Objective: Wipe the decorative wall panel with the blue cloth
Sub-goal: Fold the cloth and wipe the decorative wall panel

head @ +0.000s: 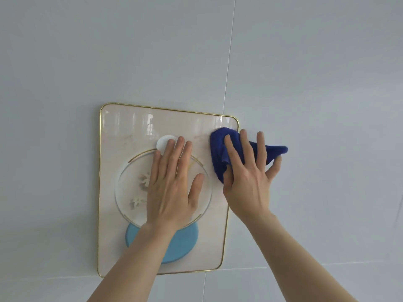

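Presently: right hand (246, 179) bunching dark blue cloth (220, 155) at gold-rimmed cream wall panel (109, 192) upper right; left hand (172, 188) flat, fingers splayed; overshooting the rim risks dislodging it.

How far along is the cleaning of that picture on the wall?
Done: nothing shows for certain; the glossy panel looks alike all over. In hand: the right hand presses the blue cloth against the panel's upper right edge, part of it trailing onto the wall, while the left hand lies flat on the middle, steadying it. Left: probably the centre under that hand, and the lower part with the light blue disc.
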Tool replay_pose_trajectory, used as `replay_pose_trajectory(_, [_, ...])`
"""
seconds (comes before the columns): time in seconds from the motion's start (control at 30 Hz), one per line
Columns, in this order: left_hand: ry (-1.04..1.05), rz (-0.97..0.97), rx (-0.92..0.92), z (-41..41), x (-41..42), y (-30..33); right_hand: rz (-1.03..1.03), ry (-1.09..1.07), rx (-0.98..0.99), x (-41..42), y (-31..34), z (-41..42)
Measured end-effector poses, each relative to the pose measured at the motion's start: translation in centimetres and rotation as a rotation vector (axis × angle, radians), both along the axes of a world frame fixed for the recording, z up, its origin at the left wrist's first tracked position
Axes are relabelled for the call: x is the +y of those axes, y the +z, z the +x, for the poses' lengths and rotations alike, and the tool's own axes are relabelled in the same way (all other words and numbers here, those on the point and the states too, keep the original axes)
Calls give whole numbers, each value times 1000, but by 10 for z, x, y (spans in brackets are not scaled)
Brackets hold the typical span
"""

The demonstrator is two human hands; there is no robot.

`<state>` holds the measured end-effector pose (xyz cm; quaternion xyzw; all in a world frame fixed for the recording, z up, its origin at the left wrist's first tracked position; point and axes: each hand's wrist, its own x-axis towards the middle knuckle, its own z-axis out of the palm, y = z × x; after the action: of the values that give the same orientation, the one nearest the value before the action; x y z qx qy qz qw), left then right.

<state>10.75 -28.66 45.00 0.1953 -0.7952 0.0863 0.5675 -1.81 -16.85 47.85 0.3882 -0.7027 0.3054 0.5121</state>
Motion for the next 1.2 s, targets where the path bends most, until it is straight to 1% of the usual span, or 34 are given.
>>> replay_pose_trajectory(0.07, [20,-24,7,-6,-9,-3,43,-21,61,0,1,-4])
replay_pose_trajectory(0.17, [37,-63,13,-12,-19,-9,45,45,75,-3,3,-11])
replay_pose_trajectory(0.23, [57,-88,18,-15,-22,-11,17,65,86,-8,5,-16])
replay_pose_trajectory(0.33, [101,-123,19,-18,-26,-12,-44,85,155,-19,4,-28])
replay_pose_trajectory(0.4, [133,-133,8,-20,-28,-13,-101,178,197,-27,0,-39])
replay_pose_trajectory(0.5, [179,-137,-3,-23,-29,-15,-169,298,189,-37,-11,-46])
replay_pose_trajectory(0.63, [190,-139,2,-25,-30,-15,-214,327,172,-44,-25,-43])
replay_pose_trajectory(0.93, [175,-148,12,-24,-29,-15,-91,283,113,-25,-76,-34])
replay_pose_trajectory(1.2, [164,-150,26,-25,-28,-14,41,192,185,-6,-104,-33])
